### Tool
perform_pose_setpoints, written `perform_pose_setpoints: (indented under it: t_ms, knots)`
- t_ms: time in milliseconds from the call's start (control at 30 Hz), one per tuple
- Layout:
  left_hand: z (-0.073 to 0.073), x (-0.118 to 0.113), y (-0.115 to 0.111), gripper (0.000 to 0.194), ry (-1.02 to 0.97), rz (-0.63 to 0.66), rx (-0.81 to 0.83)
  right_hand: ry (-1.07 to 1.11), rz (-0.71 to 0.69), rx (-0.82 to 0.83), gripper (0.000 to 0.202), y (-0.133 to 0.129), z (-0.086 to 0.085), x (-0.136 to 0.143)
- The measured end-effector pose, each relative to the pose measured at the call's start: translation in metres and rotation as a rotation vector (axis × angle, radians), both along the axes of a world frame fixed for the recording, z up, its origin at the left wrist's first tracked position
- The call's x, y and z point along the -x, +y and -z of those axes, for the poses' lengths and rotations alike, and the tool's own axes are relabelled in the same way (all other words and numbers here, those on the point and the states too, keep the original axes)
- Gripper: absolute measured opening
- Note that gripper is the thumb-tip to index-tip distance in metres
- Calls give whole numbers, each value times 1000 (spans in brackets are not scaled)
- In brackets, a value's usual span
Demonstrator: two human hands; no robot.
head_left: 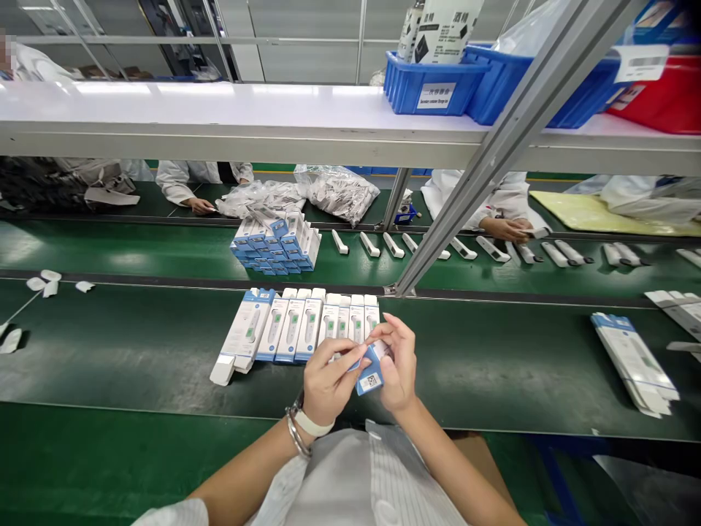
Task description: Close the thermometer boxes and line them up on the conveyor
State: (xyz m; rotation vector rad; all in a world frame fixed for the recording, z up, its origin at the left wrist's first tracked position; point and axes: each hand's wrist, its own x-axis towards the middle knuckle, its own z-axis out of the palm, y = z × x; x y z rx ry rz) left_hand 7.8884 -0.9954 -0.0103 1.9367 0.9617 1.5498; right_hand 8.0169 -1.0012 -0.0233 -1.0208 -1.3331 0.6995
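Note:
A small blue-and-white carton (370, 374) with a square code on its end is held between my two hands, close to my body above the green bench. My left hand (330, 383) pinches the carton's near left edge with thumb and fingers. Around its right side curl the fingers of my right hand (399, 365). Just beyond my hands lies a row of similar cartons (290, 325), each printed with a thermometer-like device. Flattened cartons (241, 332) are stacked at the row's left end. My fingers hide part of the held carton's top.
Stacked cartons (277, 245) and a line of white handheld devices (393, 246) sit on the green conveyor (136, 245). A metal post (493, 146) slants across the right. More flat cartons (635, 361) lie at right. Co-workers' hands (507, 229) are across the line.

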Motion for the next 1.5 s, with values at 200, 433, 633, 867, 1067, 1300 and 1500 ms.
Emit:
perform_pose_setpoints:
  t_ms: [200, 433, 633, 867, 1067, 1300, 1500]
  knots:
    - [10, 7, 0, 37, 127, 147, -60, -52, 59, -1, 51, 1, -1, -2]
    - [-5, 1, 2, 34, -40, 205, 495, -142, 27, -23, 49, 5, 2, -12]
    - [-5, -6, 4, 20, -88, 107, 499, -156, 65, 8, 43, 9, 1, -10]
    - [-2, -8, 7, 20, -67, 96, 553, -174, 52, 93, 42, 11, -1, -13]
    - [3, 5, -1, 58, 253, 146, 677, -480, -237, 206, 40, 22, -1, -23]
    - [76, -5, -17, 49, -533, -103, 1255, 5, 384, 495, 63, 15, 73, -18]
    - [107, -12, -23, 54, -412, -9, 1552, 210, 102, 774, 88, 30, 143, 11]
